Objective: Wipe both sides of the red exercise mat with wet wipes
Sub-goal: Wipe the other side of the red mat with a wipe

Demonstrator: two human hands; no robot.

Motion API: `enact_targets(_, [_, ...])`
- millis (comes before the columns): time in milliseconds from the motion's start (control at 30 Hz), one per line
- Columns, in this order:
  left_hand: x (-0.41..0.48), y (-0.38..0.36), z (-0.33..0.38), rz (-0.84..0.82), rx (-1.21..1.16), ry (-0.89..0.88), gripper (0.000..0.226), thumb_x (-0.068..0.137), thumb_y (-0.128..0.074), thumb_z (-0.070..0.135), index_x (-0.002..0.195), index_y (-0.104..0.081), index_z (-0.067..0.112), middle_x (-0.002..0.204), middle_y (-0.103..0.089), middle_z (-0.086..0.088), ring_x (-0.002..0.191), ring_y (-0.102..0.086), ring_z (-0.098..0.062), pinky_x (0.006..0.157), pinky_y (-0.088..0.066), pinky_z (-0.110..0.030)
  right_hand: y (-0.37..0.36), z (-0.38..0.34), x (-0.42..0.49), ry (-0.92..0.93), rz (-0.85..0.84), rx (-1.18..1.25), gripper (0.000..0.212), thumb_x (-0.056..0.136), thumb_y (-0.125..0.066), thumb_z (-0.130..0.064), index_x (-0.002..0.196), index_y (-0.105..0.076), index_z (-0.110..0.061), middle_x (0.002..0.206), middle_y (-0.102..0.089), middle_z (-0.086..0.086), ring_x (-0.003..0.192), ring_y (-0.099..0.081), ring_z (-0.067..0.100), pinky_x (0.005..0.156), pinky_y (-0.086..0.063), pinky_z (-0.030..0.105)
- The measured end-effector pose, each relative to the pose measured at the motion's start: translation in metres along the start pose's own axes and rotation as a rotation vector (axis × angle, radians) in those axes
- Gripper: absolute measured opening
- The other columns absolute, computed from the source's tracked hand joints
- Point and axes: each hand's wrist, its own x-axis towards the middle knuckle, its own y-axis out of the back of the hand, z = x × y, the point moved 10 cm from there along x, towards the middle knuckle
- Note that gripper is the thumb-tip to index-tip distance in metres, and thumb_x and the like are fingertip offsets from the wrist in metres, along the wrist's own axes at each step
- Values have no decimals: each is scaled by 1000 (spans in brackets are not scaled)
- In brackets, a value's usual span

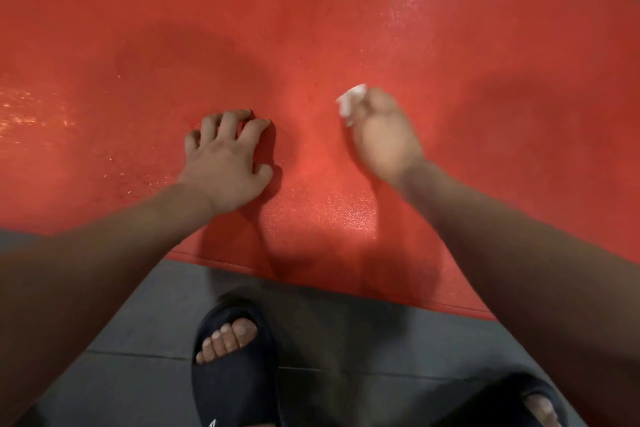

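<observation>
Protruding beyond the right hand (384, 137) grip, wipe (351, 100) meets mat (311, 28).

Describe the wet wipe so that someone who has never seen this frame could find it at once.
A red mat fills the upper picture. On it the blurred right hand grips the wet wipe, a small crumpled wad poking out at the hand's far side. It is the only white thing on the mat; the left hand holds nothing.
</observation>
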Motion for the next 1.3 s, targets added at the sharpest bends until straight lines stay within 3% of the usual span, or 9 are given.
enact_targets(133, [1,1,0,-15,12,-22,76,73,-45,56,146,-39,36,152,-35,1,135,-32,-35,106,-33,-57,9,85,4,-484,56,-86,37,92,-42,-12,126,-56,-6,124,-54,16,115,-51,33,99,-33,30])
enact_targets(233, [2,3,-2,-11,11,-27,75,73,-44,56,146,-38,37,151,-36,2,135,-32,-34,105,-34,-57,-11,12,11,-259,-32,28,29,89,-46,-7,114,-61,-13,118,-58,10,110,-54,27,87,-34,23])
enact_targets(400, [0,0,-3,-3,-10,-19,77,72,-42,57,146,-39,38,153,-35,3,137,-32,-33,107,-32,-57,-35,-83,-11,308,-170,86,33,92,-53,-12,124,-58,-3,110,-61,12,98,-57,34,87,-50,38])
enact_targets(467, [0,-1,-5,-12,-9,-23,76,73,-43,56,147,-38,38,154,-34,4,138,-31,-33,107,-32,-57,-28,-50,12,189,-120,65,25,95,-47,-9,116,-61,-8,117,-61,9,107,-57,35,98,-46,37])
enact_targets(600, [5,1,-6,-30,12,-40,75,74,-45,56,147,-37,39,154,-34,5,136,-31,-33,106,-33,-55,-13,39,38,-370,22,-14,36,93,-43,-4,125,-59,-3,126,-56,17,112,-52,36,100,-42,38])
enact_targets(833, [2,0,-7,-23,8,-28,76,73,-40,58,147,-36,40,153,-33,5,134,-32,-33,105,-33,-54,-31,-82,18,282,-169,-1,34,93,-47,-14,121,-61,-2,111,-62,16,93,-58,38,83,-49,39])
enact_targets(1000, [4,0,-6,-49,21,-49,76,75,-44,58,148,-35,39,155,-33,4,136,-32,-32,105,-33,-54,-15,14,58,-227,-118,-177,40,93,-41,-3,132,-51,-3,133,-51,17,120,-46,34,100,-32,37])
enact_targets(1200, [3,2,-5,-24,14,-34,76,74,-44,61,147,-37,38,154,-34,4,135,-33,-31,104,-33,-53,-43,-86,33,204,-214,-16,46,90,-47,-8,136,-53,-11,129,-55,11,103,-53,34,94,-43,38])
enact_targets(1300, [2,1,-5,-29,15,-37,76,76,-45,59,148,-36,38,155,-33,4,136,-31,-31,106,-32,-54,-24,-75,28,210,-152,-5,37,92,-54,-9,128,-59,-5,117,-61,17,96,-56,40,88,-48,41])
